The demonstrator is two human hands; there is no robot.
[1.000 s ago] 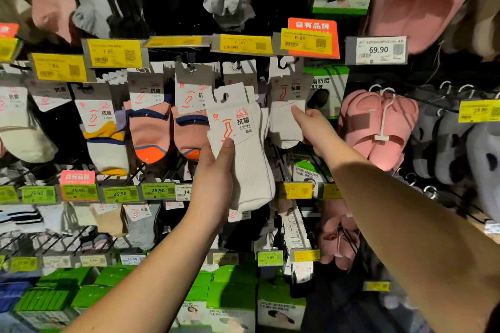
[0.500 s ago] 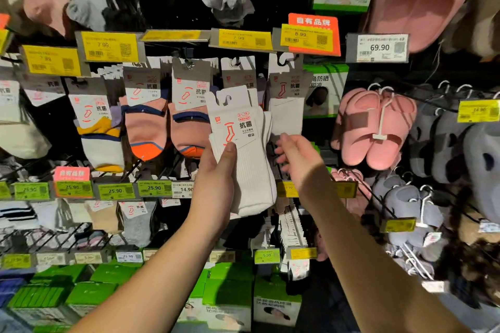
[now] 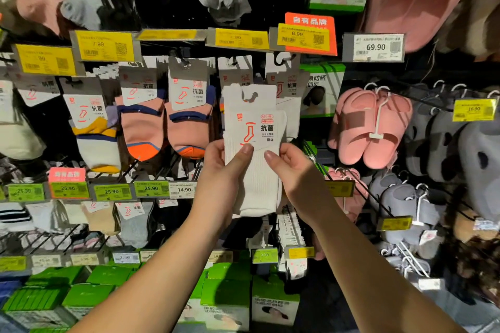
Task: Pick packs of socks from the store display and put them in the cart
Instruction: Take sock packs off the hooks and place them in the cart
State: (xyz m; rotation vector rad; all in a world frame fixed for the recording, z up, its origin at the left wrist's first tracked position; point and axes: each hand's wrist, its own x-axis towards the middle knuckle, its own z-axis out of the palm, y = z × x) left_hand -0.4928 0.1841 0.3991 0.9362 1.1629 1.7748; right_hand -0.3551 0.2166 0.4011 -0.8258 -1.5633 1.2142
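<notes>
Head cam has both hands up in front of the sock wall, sharing one pack. Left hand (image 3: 221, 170) has its thumb pinned on the front of the white sock pack (image 3: 254, 149), just under the printed card, with the other fingers tucked behind where I can't see them. Right hand (image 3: 293, 170) is pinching the opposite edge the same way, thumb on the front, the rest wrapped round the back. So it's a two-handed hold, one on each side.

The pack itself looks clear of its hook: the cut-out in the top of its card is empty, and it sits in front of and a bit below the white packs still hanging (image 3: 284, 84) on the row behind it. The pink and orange ankle socks (image 3: 142, 127) are just to the left, pink slippers (image 3: 370, 127) well off to the right, and the yellow price tag (image 3: 104, 45) row runs above.

My read: the picking step is basically done for this one, and it's being checked or steadied before it goes anywhere. The cart isn't in view at all, so the next move calls for turning away from the display, bringing the pack down and dropping it in. One hand could manage that fine; soft, light thing, nothing to snag except the neighbouring hooks on the way out.
</notes>
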